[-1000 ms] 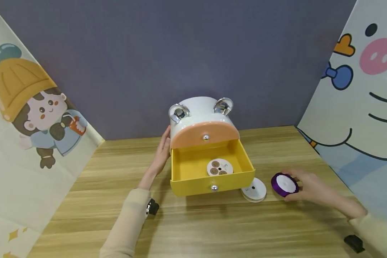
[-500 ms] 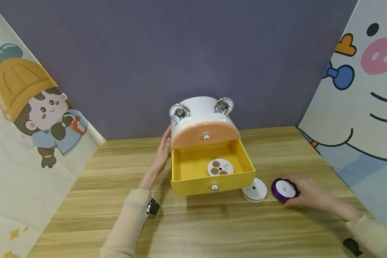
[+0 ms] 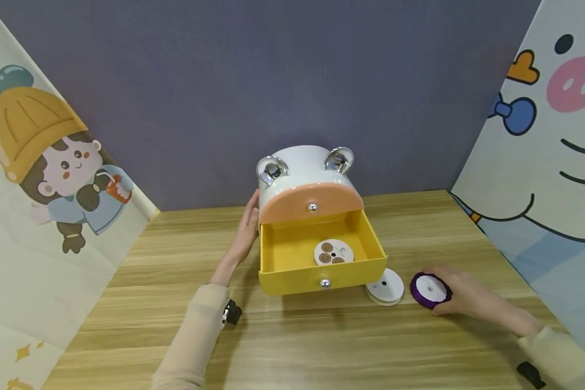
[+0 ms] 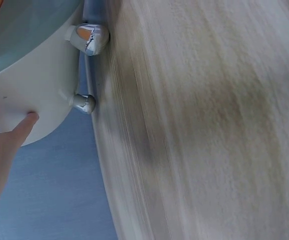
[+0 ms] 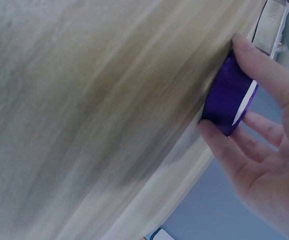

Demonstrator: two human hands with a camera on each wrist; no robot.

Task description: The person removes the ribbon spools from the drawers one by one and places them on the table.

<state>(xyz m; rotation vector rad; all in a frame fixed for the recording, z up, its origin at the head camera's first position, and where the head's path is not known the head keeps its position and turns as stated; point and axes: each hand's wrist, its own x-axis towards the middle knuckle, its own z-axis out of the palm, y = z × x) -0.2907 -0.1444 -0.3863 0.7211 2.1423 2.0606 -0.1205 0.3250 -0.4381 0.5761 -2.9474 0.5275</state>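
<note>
On the tabletop stands a white drawer box [image 3: 302,168] with silver ears and an orange upper drawer front [image 3: 292,201]. Its yellow lower drawer [image 3: 292,280] is pulled out, and a white spool with brown circles [image 3: 341,250] lies in it. My left hand [image 3: 245,233] rests flat against the box's left side, its thumb on the white wall [image 4: 44,95] in the left wrist view. To the right, my right hand [image 3: 470,295] holds a purple ribbon roll [image 3: 430,288] by its edge. Thumb and fingers grip the purple band [image 5: 227,95] in the right wrist view.
Another white spool [image 3: 387,287] lies on the wooden table [image 3: 341,341], between the drawer's right corner and the ribbon roll. A dark grey panel [image 3: 200,108] rises behind the box. Cartoon-printed panels flank the table on the left [image 3: 24,281] and right [image 3: 531,179].
The ribbon roll, tilted in my right hand a second ago, has come down slightly nearer me and now lies flatter. My left hand, the box and the other spools stay put.
</note>
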